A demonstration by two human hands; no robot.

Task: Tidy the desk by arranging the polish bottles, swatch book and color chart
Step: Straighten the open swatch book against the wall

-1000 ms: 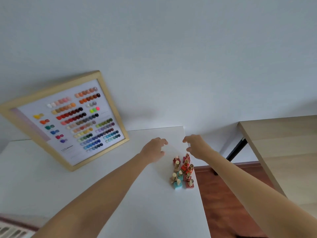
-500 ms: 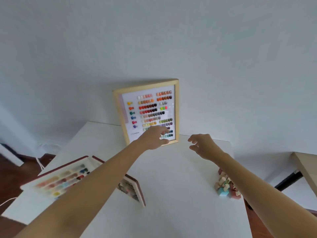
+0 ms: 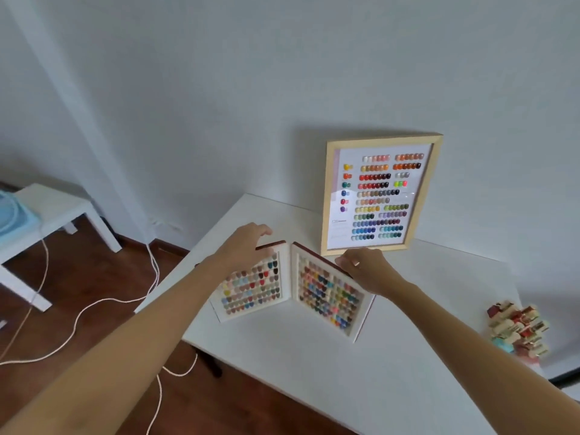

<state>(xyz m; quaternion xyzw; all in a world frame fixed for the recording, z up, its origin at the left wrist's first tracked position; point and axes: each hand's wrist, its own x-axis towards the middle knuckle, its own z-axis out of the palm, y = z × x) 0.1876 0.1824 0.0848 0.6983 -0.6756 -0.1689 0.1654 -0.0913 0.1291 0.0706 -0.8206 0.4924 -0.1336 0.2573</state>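
The swatch book (image 3: 326, 301) lies open in a V on the white desk (image 3: 314, 378), dark red covers outward, both pages full of coloured nail tips. My left hand (image 3: 246, 248) curves over the far edge of its left page, fingers apart. At the far edge of the right page, my right hand (image 3: 365, 266) pinches the cover with thumb and fingers. The wood-framed color chart (image 3: 379, 196) leans upright against the wall just behind the book. A cluster of polish bottles (image 3: 518, 331) with gold caps stands at the desk's right edge.
A low white side table (image 3: 59, 205) with a light blue object (image 3: 14, 215) stands at the left. White cables (image 3: 94, 306) trail over the wooden floor (image 3: 94, 277) and under the desk. The desk's near left edge runs diagonally.
The view has swung left from the bottles to the swatch book. Both hands have come down from in front of the color chart onto the book's far edges.
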